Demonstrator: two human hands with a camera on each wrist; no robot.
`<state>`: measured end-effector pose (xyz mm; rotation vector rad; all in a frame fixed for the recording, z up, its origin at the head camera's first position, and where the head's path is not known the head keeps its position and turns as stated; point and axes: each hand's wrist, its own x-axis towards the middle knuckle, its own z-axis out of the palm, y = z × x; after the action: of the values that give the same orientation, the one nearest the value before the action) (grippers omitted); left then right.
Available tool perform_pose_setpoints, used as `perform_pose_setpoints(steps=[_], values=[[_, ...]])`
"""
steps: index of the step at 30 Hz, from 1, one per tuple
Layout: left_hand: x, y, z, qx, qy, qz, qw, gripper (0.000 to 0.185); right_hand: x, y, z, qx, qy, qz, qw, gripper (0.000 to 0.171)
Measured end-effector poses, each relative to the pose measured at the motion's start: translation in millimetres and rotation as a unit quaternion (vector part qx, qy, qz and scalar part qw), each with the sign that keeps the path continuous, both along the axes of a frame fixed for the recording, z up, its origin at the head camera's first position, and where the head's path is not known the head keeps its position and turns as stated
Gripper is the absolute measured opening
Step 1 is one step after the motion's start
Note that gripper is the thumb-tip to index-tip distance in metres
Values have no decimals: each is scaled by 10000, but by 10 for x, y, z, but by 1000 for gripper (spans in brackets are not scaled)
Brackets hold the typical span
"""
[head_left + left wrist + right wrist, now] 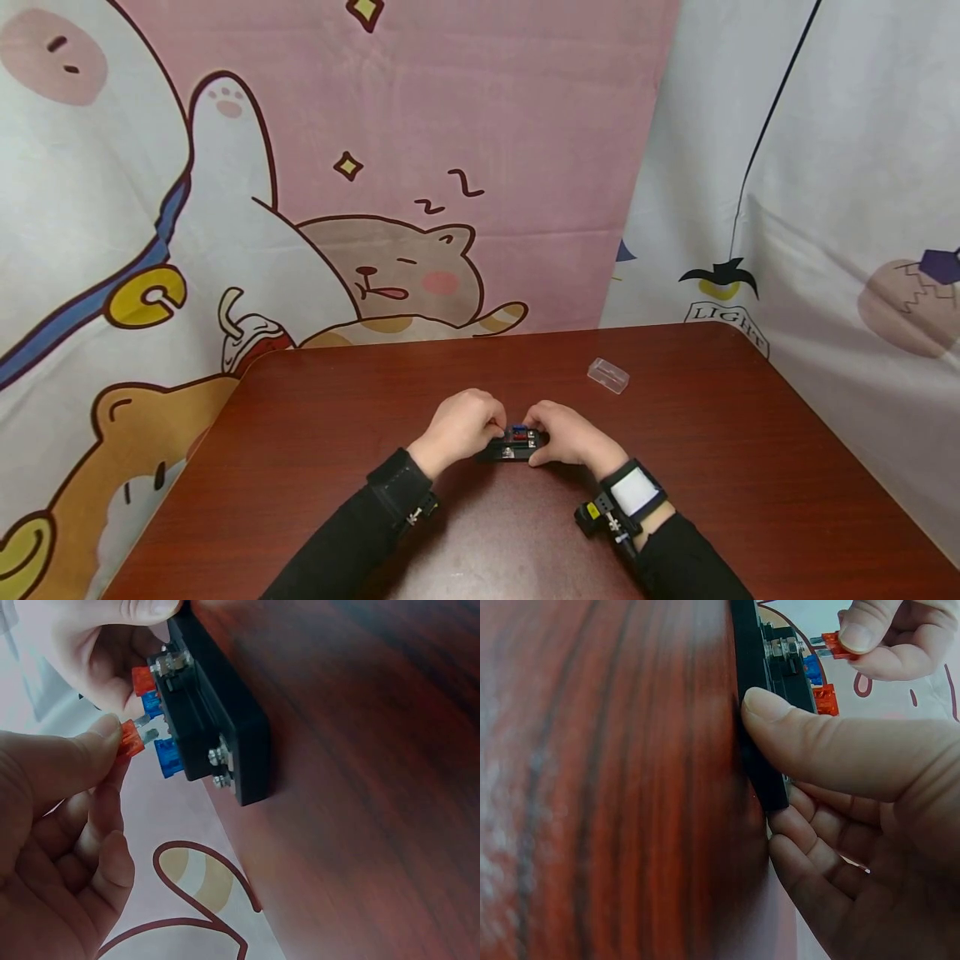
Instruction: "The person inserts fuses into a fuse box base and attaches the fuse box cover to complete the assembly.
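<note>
A black fuse block (501, 455) lies on the table between the hands, with metal screw terminals along its sides. My left hand (467, 423) pinches an orange-red blade fuse (129, 740) between thumb and forefinger. The metal prongs of that fuse point at the block, beside a seated blue fuse (169, 757). Another blue fuse (151, 705) and a red fuse (142, 680) sit further along the row. My right hand (568, 435) grips the block's right end, its thumb (769, 705) on the near side and fingers curled round the other.
A clear plastic cover (608, 376) lies on the brown table (360, 392), behind and to the right of the hands. A cloth with cartoon animals (480, 108) hangs behind the table's back edge.
</note>
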<state>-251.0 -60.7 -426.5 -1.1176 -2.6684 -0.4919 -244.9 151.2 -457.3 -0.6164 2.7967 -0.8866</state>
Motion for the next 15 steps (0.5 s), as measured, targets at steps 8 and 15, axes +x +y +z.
perform_pose_setpoints(steps=[8, 15], values=[[-2, 16, -29, -274, 263, 30, 9993, 10, 3, 4, 7, 0, 39, 42, 10000, 40], [12, 41, -14, -459, 416, -52, 9981, 14, 10, 11, 9, 24, 99, 60, 9999, 40]])
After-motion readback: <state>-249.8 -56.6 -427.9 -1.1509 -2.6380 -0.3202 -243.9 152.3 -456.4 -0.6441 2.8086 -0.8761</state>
